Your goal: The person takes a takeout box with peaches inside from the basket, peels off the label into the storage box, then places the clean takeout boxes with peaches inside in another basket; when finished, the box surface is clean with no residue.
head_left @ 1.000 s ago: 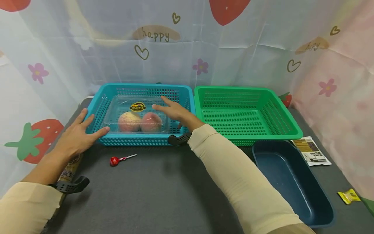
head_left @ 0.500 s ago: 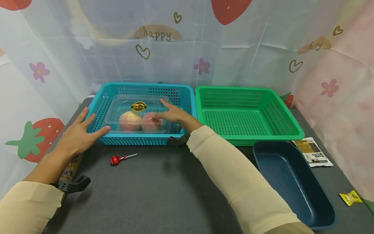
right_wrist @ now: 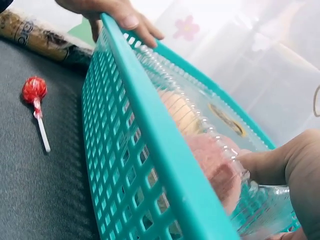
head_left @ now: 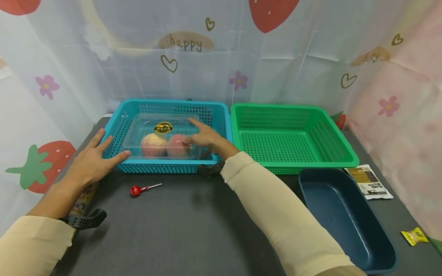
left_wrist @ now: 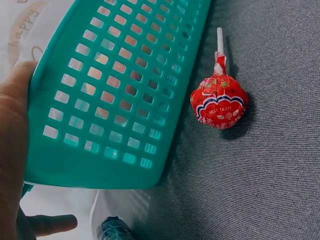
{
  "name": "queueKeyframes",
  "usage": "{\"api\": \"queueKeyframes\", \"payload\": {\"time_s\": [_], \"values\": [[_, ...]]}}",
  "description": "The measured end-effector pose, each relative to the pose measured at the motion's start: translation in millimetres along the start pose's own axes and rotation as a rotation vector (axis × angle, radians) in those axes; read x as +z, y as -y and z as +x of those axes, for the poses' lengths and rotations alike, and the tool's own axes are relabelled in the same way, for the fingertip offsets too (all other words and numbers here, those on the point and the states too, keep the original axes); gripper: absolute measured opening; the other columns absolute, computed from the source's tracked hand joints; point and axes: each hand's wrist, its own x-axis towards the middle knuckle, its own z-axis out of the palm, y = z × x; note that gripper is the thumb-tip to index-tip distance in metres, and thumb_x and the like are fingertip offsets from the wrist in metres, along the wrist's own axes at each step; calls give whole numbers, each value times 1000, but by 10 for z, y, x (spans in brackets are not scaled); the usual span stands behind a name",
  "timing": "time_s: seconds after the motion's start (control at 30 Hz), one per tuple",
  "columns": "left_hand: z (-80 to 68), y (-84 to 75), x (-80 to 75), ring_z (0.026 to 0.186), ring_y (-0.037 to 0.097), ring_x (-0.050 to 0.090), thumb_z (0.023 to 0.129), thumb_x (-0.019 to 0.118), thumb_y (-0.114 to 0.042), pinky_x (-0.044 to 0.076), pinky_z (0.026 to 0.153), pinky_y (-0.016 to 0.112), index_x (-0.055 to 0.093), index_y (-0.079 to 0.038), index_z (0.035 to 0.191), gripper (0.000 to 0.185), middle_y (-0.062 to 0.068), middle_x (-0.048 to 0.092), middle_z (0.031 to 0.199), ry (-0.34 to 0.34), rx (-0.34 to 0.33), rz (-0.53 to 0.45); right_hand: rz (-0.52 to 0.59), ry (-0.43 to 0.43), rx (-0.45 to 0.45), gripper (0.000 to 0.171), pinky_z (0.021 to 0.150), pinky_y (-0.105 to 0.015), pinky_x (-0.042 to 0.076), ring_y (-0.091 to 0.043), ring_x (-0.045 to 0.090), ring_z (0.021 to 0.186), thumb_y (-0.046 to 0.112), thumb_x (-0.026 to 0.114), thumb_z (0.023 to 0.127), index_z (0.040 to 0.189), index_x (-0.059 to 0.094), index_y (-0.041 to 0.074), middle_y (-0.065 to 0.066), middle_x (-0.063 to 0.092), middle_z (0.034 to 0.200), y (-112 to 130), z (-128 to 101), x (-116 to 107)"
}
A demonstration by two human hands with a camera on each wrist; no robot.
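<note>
A clear plastic fruit box (head_left: 138,128) with a black-and-gold label lies inside the blue basket (head_left: 165,167). Two peaches (head_left: 153,145) show through its lid. My right hand (head_left: 208,138) reaches over the basket's front rim and grips the box's right end, thumb at the lid's front edge in the right wrist view, other fingers lower down and partly hidden. Spread over the basket's left front corner, my left hand (head_left: 89,163) rests on the rim. In front of the basket a red lollipop (left_wrist: 219,102) lies on the grey table, its white stick pointing right in the head view.
A green basket (head_left: 353,160) stands against the blue one's right side. Before it sits a dark blue tray (head_left: 331,214), with a white-and-brown packet (head_left: 371,183) and a yellow wrapped candy (head_left: 414,236) to the right. A long printed package (head_left: 82,203) lies under my left forearm.
My right hand has lowered onto the box's right end, its thumb coming down from above the lid to the front edge. My left hand has stayed on the basket's rim.
</note>
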Motion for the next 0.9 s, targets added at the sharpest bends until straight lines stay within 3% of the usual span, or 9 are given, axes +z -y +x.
{"api": "queueKeyframes", "payload": {"time_s": [0.23,0.4,0.7,0.9], "values": [[-1,-10,2,134,57,8,94,45,-59,19,90,79,13,1,152,89,21,-9,157,1,5,2,117,-22,-84,72,60,-49,54,-35,38,130,15,66,92,150,30,36,1,19,156,19,-32,-17],[-4,0,-3,134,57,7,94,45,-59,19,90,79,12,1,152,89,21,-9,157,4,4,-5,171,-31,-112,70,59,-47,55,-33,45,123,12,69,89,146,36,37,-3,28,152,53,-65,-38],[5,-7,5,135,57,7,94,45,-61,20,90,79,12,1,152,91,21,-9,157,5,-10,1,224,-43,-142,71,59,-47,56,-41,46,116,5,66,89,147,38,34,-5,29,150,137,-208,-145],[3,-12,2,135,57,6,94,45,-61,19,90,78,12,2,151,92,21,-9,157,5,-15,-1,276,-71,-165,71,57,-47,55,-34,51,94,4,66,88,147,39,34,-6,34,144,166,-303,-266]]}}
